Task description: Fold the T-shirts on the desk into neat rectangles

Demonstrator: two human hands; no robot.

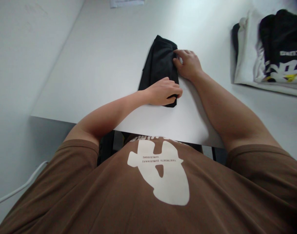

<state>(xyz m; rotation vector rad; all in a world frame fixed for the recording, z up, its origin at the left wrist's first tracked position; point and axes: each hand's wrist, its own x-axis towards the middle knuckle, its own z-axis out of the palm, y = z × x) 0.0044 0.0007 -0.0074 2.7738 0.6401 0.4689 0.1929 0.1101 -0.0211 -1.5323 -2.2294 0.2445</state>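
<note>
A black garment (160,61), folded into a narrow stack, lies on the white table (94,71) in front of me; its exact kind does not show. My left hand (164,91) reaches across its near end, with the fingers curled over the right edge and the thumb close to the near corner. Farther up that same edge, my right hand (187,63) has its thumb and forefinger at the cloth, pinching the border. Part of the garment's near end is hidden under my left hand.
Folded clothes (280,48), black and white with a print, are stacked on the table at the right. A white item (126,3) lies at the far edge of view. At left is a wall (21,58), with a white cable (23,185) below.
</note>
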